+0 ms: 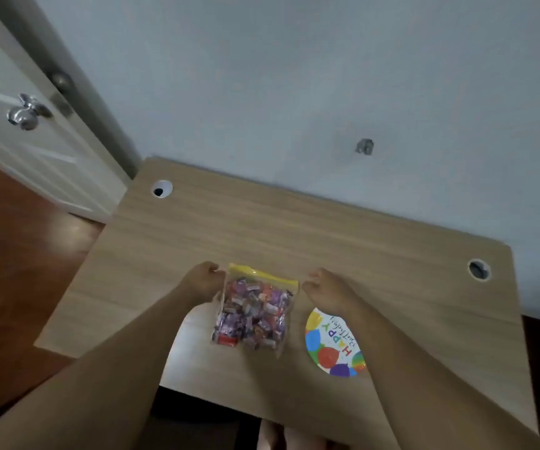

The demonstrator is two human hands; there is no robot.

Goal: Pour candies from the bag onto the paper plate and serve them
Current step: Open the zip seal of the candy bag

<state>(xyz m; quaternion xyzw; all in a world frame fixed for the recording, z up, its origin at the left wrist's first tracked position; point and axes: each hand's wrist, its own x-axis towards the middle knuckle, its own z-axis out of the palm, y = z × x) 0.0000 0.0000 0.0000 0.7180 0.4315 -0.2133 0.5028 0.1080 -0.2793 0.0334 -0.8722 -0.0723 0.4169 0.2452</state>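
bag still sealed, plate still bare

the left hand sits at the left top corner of the bag, fingers curled in toward the yellow zip strip; it looks pinched on that corner, though blur keeps me from being sure the fingers actually close on the plastic. the right hand mirrors it at the right top corner, fingers bent and touching or just beside the strip's end; whether it grips, i cannot tell.

between the two hands the bag is a clear, soft plastic pouch, roughly square, bulging with small wrapped candies in purple, pink and red foil-like wrappers. its zip edge points away from the person and appears closed.

just to the right of the bag, partly under the right forearm, lies the paper plate: round, flat, glossy, printed with coloured balloons and "happy birthday". no candy is on it.

both rest on a pale wood-grain desk with round cable holes at the far corners.

my judgement: the task is at its start. opening the zip, pouring and serving are all left.
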